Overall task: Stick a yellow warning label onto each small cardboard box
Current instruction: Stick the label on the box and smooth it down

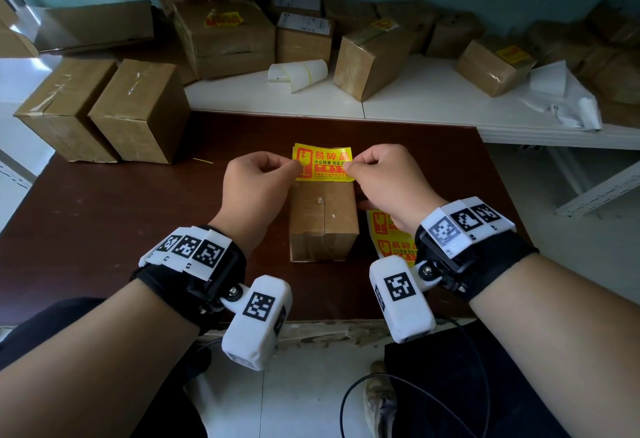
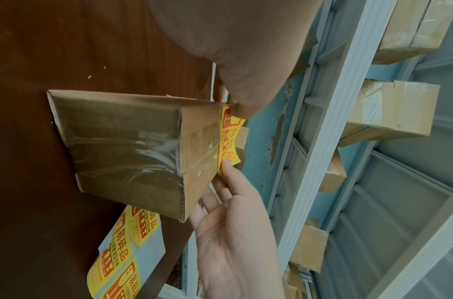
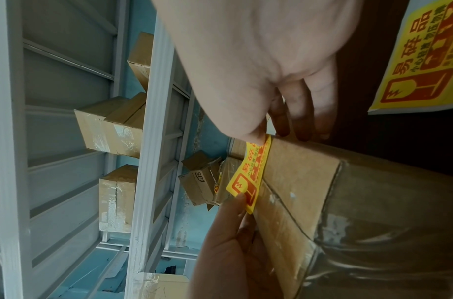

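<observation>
Red "易碎品" and black "小心轻放" are read on the yellow rectangular paper warning label (image 1: 323, 162); "SF" is printed on a brown cardboard box (image 3: 197, 179).

Brightness: head view evenly lit, daylight-like; both wrist views dimmer and washed out.
Glare: pale sheen on the white shelf (image 1: 433, 98) and the taped box tops at left.
Shadows: soft; the dark table (image 1: 104, 212) stays deep brown with little detail.
Distortion: strong wide-angle bending at the head view's edges; shelf rails slant in the wrist views.
Focus: near palms blurred and smooth in the wrist views; the yellow label (image 1: 323, 162) prints sharp.
</observation>
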Tool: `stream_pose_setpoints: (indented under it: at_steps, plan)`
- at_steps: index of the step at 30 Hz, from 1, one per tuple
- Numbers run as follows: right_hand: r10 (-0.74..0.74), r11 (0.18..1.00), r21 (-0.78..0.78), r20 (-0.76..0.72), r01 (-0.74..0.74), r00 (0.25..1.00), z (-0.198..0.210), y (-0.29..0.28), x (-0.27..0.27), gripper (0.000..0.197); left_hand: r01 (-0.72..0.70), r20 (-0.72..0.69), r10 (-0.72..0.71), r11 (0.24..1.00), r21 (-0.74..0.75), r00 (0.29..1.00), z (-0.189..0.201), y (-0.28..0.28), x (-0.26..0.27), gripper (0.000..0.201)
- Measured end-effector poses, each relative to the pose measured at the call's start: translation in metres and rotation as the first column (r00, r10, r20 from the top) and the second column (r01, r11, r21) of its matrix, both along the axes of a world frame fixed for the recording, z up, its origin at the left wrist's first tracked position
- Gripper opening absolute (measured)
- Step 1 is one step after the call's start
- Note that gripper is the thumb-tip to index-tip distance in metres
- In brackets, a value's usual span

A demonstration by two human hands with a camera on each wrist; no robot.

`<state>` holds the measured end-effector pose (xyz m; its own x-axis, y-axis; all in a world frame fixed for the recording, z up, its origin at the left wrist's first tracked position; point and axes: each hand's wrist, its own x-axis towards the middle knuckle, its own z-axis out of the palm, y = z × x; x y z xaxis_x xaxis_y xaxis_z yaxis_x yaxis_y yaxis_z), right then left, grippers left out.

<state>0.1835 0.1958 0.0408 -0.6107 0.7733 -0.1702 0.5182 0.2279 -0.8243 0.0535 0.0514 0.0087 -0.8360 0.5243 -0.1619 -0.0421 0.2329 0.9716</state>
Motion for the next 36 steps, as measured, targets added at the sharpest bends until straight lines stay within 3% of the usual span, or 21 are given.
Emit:
stream_pose_setpoints:
  at_steps: [10, 23, 31, 36]
  plan:
    - [-0.022, 0.997, -0.081, -0.028, 0.019, 0.999, -0.006, 0.005, -0.003, 0.024, -0.001, 0.154, -0.014, 0.995, 0.099, 0.988, 0.006, 0.001, 0.002, 0.019]
    - [0.023, 0.994, -0.107, -0.014, -0.024, 1.000, 0.005, -0.004, -0.004, 0.029, -0.017, 0.248, -0.023, 0.987, 0.160, 0.969, 0.002, 0.005, -0.001, 0.012]
    - [0.021, 0.996, -0.089, -0.014, -0.022, 1.000, 0.003, -0.006, -0.004, 0.031, -0.008, 0.217, -0.019, 0.993, 0.121, 0.976, 0.002, 0.005, -0.003, 0.035]
    - [0.029, 0.999, -0.043, 0.006, -0.028, 1.000, 0.002, -0.006, -0.004, 0.028, -0.014, 0.192, -0.003, 0.996, 0.087, 0.981, 0.001, 0.004, -0.005, 0.016]
